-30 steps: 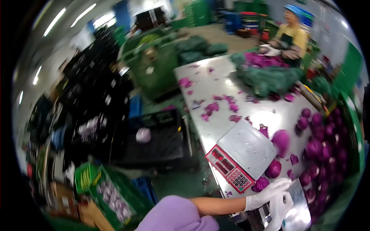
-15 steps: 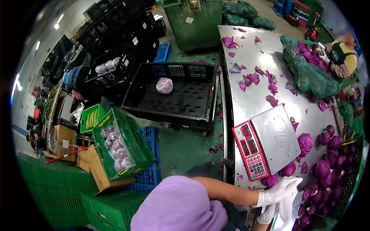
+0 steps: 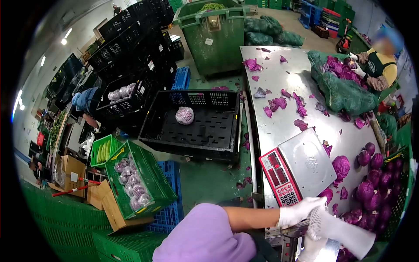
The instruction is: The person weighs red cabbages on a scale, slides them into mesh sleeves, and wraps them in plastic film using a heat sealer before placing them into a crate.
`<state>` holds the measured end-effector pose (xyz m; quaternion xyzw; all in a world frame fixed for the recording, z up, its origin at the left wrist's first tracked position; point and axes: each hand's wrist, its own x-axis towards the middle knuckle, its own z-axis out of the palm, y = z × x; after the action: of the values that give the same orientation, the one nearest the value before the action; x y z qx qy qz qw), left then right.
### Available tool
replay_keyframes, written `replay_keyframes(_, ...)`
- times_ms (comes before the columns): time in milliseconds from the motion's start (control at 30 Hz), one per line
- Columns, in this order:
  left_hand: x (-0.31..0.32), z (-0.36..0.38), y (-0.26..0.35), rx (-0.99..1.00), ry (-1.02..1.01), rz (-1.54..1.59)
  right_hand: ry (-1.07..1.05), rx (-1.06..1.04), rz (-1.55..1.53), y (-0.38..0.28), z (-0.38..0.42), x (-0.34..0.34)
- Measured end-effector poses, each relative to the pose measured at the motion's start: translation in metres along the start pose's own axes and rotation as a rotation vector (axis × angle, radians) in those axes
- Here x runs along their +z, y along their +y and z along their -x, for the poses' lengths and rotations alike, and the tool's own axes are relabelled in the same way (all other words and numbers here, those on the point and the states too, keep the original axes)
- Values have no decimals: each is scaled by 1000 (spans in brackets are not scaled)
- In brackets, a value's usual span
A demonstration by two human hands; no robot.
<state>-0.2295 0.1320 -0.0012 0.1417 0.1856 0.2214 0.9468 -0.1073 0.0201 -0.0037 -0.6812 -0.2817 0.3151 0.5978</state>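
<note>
My left hand (image 3: 299,212), in a white glove, reaches across from the left with its fingers closed at the upper end of a white foam net sleeve (image 3: 347,233). The sleeve is a long tube of mesh that slants down to the right. Below it, my gloved right hand (image 3: 312,249) grips the sleeve from underneath, its fingers partly hidden by the mesh. Just beyond my hands stands a red digital scale (image 3: 307,163) with a bare metal plate. Red cabbages (image 3: 365,189) are piled right of the hands, and a loose one (image 3: 341,167) sits beside the scale.
A black crate (image 3: 192,144) holds one netted cabbage (image 3: 184,115). A green crate (image 3: 161,192) holds several more. Torn purple leaves (image 3: 275,104) litter the metal table (image 3: 279,131). Across it, a co-worker (image 3: 382,65) handles cabbage at a green net sack (image 3: 340,94).
My view has tilted up slightly. The foam net sleeve has swung out to the right and shows at full length, while my left hand has shifted a little left.
</note>
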Motion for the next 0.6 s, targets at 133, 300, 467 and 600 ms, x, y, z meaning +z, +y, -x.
replay_keyframes(133,-19,-9,33,-37,-222,159,-137,278,-306,-2,30,9)
replay_keyframes(300,7,10,58,-20,-281,171,-194,271,-223,1,30,1)
replay_keyframes(467,4,23,-1,-276,-476,-8,-12,-38,71,-29,-10,-40)
replay_keyframes(600,-8,22,29,-226,-707,-518,-92,96,-13,-45,5,-64)
